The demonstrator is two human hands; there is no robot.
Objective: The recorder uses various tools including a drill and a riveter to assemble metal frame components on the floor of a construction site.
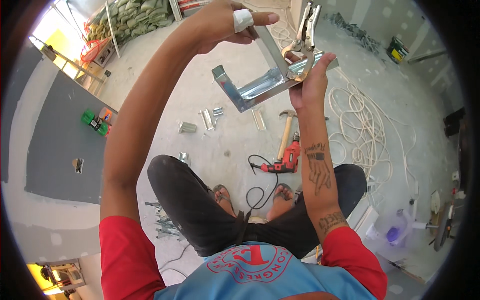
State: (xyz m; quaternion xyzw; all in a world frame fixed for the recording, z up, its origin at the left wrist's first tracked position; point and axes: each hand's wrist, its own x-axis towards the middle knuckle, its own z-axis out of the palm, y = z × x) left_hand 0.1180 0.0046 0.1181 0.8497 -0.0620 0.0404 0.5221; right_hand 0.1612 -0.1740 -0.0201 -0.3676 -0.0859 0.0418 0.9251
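Bent galvanized metal channel pieces form a frame (pixel 262 85) held up before me, with one arm rising toward the top. Locking C-clamp pliers (pixel 309 35) are clamped on it where the pieces meet, handles pointing up. My right hand (pixel 312 82) grips the channel from below beside the pliers' jaws, thumb up along the side. At the upper end of the rising arm, my left hand (pixel 235 27) closes round the metal, with white tape on a digit. Some of its fingers are hidden behind the metal.
On the floor lie a red corded drill (pixel 289 159), a hammer (pixel 286 135) and short metal channel offcuts (pixel 206 120). Coiled white cable (pixel 357 117) spreads at the right. A grey wall panel (pixel 65 135) stands at the left. Stacked sacks (pixel 132 20) are at the back.
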